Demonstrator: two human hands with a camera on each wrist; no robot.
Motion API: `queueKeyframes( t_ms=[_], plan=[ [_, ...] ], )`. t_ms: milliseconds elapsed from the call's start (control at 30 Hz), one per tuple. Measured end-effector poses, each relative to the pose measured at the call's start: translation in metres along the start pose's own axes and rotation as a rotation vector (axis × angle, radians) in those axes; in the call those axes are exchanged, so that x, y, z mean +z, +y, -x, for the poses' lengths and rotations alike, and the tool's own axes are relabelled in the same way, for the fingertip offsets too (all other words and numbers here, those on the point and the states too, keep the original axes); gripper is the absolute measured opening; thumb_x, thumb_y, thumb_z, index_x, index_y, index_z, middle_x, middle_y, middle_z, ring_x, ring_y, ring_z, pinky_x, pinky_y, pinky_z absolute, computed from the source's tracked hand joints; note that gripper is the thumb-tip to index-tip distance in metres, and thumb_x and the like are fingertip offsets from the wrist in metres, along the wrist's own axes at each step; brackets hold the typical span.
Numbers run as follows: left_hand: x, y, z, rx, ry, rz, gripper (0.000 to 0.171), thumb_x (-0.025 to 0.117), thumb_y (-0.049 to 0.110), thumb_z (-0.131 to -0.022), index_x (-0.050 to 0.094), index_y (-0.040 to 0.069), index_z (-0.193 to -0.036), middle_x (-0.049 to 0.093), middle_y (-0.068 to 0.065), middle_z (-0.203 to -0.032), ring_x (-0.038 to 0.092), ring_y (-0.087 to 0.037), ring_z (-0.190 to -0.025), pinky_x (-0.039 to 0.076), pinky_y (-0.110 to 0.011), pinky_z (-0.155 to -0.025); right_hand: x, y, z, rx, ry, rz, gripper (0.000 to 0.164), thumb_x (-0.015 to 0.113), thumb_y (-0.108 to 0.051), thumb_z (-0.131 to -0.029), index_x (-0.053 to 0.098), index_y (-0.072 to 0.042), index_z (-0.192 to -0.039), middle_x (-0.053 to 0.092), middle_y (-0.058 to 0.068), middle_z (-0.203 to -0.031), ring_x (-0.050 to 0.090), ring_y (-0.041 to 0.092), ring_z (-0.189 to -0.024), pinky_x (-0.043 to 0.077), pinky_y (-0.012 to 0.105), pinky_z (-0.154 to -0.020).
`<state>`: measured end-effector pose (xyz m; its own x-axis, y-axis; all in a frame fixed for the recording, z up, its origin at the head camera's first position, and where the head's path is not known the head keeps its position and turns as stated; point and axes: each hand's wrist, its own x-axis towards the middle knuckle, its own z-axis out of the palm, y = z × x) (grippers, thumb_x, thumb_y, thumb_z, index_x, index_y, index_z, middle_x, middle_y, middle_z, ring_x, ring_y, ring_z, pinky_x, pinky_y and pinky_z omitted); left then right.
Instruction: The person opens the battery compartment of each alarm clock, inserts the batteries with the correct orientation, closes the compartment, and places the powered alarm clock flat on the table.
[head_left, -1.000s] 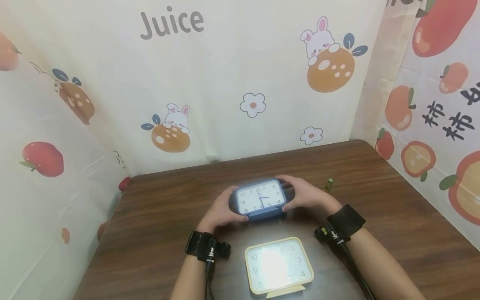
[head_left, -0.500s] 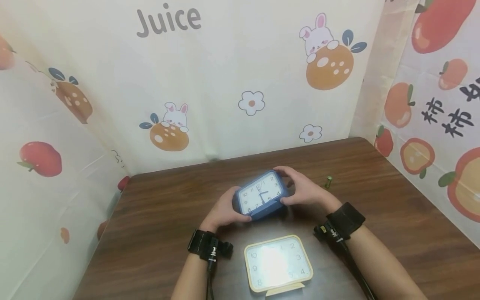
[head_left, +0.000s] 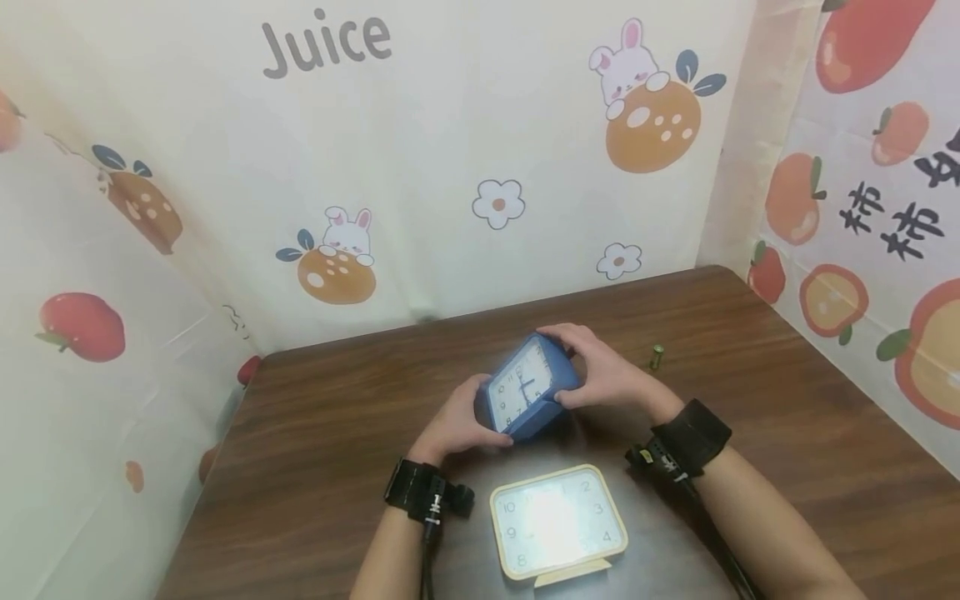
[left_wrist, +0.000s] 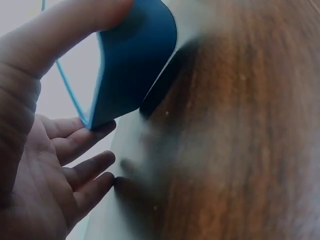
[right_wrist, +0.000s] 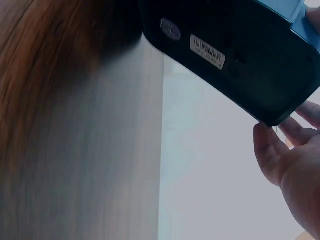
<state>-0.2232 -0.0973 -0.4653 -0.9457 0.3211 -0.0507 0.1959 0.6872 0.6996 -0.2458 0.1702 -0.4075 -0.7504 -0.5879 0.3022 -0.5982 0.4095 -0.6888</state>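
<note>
Both hands hold a blue alarm clock (head_left: 522, 385) above the middle of the table, tilted with its right side raised. My left hand (head_left: 459, 421) grips its lower left end, the thumb along the front edge; in the left wrist view two fingertips touch a corner of the blue case (left_wrist: 132, 65) and the other fingers are spread free. At the upper right end my right hand (head_left: 600, 371) pinches the case between thumb and fingers. The right wrist view shows the clock's dark back (right_wrist: 240, 65) with a barcode sticker (right_wrist: 207, 51). Nearer me lies a yellow-framed clock (head_left: 558, 525), glare on its face.
A small green battery (head_left: 657, 357) stands on the wooden table (head_left: 337, 400) beyond the right hand. A printed fabric backdrop (head_left: 427, 125) rises behind the table and at both sides. Cables run from both wrist cameras along the forearms.
The blue clock has been tilted up at its right side and turned, its face now angled leftward. The right hand rose with it; the left moved slightly right. The yellow clock stays put.
</note>
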Motion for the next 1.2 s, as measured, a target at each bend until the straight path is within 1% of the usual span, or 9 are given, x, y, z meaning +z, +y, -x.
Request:
queueKeyframes(
  t_ms=[100,233,400,600,667,733,833,1000,1200],
  plan=[
    [-0.001,0.001,0.000,0.010,-0.004,0.018,0.103,0.072,0.066,-0.042,0.029,0.031,-0.129,0.041,0.012,-0.120,0.042,-0.010,-0.105,0.037,-0.040,-0.090,0.002,-0.005,-0.001,-0.009,0.011,-0.005,0.085,0.074,-0.034,-0.065,0.028,-0.022,-0.135,0.035,-0.004,-0.128,0.035,0.016,-0.106,0.043,0.035,-0.078],
    [-0.003,0.002,0.001,0.041,-0.013,0.035,0.103,0.075,0.062,-0.044,0.027,0.033,-0.130,0.039,0.012,-0.123,0.040,-0.011,-0.108,0.036,-0.042,-0.092,0.003,-0.015,0.000,0.010,0.025,-0.073,0.086,0.075,-0.028,-0.066,0.026,-0.019,-0.136,0.034,0.000,-0.130,0.041,0.018,-0.104,0.046,0.034,-0.077],
    [-0.004,0.004,0.002,0.082,-0.028,0.044,0.104,0.077,0.057,-0.045,0.022,0.039,-0.131,0.035,0.015,-0.127,0.037,-0.010,-0.111,0.034,-0.042,-0.094,-0.001,-0.037,0.000,-0.005,0.033,-0.135,0.080,0.074,-0.019,-0.068,0.029,-0.012,-0.134,0.035,0.009,-0.133,0.044,0.023,-0.107,0.045,0.040,-0.082],
    [-0.001,0.011,0.002,0.139,-0.011,0.065,0.105,0.079,0.054,-0.044,0.019,0.045,-0.130,0.034,0.020,-0.126,0.038,-0.009,-0.110,0.038,-0.040,-0.091,-0.003,-0.041,-0.001,-0.035,0.037,-0.128,0.075,0.072,-0.019,-0.070,0.032,-0.011,-0.133,0.039,0.010,-0.129,0.046,0.022,-0.107,0.044,0.039,-0.083],
    [0.000,0.012,0.001,0.151,-0.003,0.062,0.105,0.079,0.054,-0.045,0.018,0.046,-0.130,0.034,0.020,-0.127,0.038,-0.009,-0.111,0.038,-0.041,-0.091,-0.004,-0.046,-0.002,-0.050,0.041,-0.130,0.073,0.072,-0.016,-0.070,0.033,-0.006,-0.131,0.039,0.012,-0.129,0.047,0.023,-0.105,0.044,0.041,-0.083],
    [0.002,0.012,0.000,0.161,0.001,0.055,0.106,0.079,0.052,-0.046,0.016,0.046,-0.131,0.033,0.019,-0.129,0.037,-0.009,-0.114,0.036,-0.042,-0.093,-0.003,-0.047,-0.002,-0.069,0.049,-0.119,0.072,0.072,-0.016,-0.070,0.035,-0.006,-0.131,0.039,0.012,-0.129,0.047,0.022,-0.104,0.044,0.041,-0.083],
    [0.003,0.011,0.000,0.161,0.001,0.051,0.109,0.081,0.049,-0.046,0.014,0.044,-0.132,0.032,0.015,-0.132,0.035,-0.012,-0.118,0.034,-0.043,-0.096,0.000,-0.046,-0.003,-0.109,0.056,-0.101,0.071,0.073,-0.015,-0.069,0.037,-0.003,-0.129,0.037,0.014,-0.131,0.048,0.022,-0.104,0.045,0.040,-0.083],
    [0.001,0.012,0.001,0.142,-0.002,0.053,0.110,0.080,0.050,-0.045,0.015,0.040,-0.133,0.032,0.011,-0.133,0.035,-0.015,-0.119,0.034,-0.045,-0.095,0.005,-0.047,-0.004,-0.138,0.052,-0.098,0.069,0.072,-0.014,-0.070,0.039,-0.001,-0.129,0.033,0.016,-0.134,0.043,0.026,-0.113,0.046,0.039,-0.083],
    [0.000,0.019,0.002,0.168,0.025,0.098,0.107,0.078,0.052,-0.049,0.014,0.040,-0.133,0.032,0.011,-0.134,0.035,-0.014,-0.122,0.032,-0.046,-0.096,0.010,-0.047,-0.004,-0.153,0.037,-0.069,0.071,0.071,-0.019,-0.072,0.036,-0.004,-0.131,0.025,0.011,-0.140,0.039,0.026,-0.118,0.046,0.038,-0.083]
  ],
)
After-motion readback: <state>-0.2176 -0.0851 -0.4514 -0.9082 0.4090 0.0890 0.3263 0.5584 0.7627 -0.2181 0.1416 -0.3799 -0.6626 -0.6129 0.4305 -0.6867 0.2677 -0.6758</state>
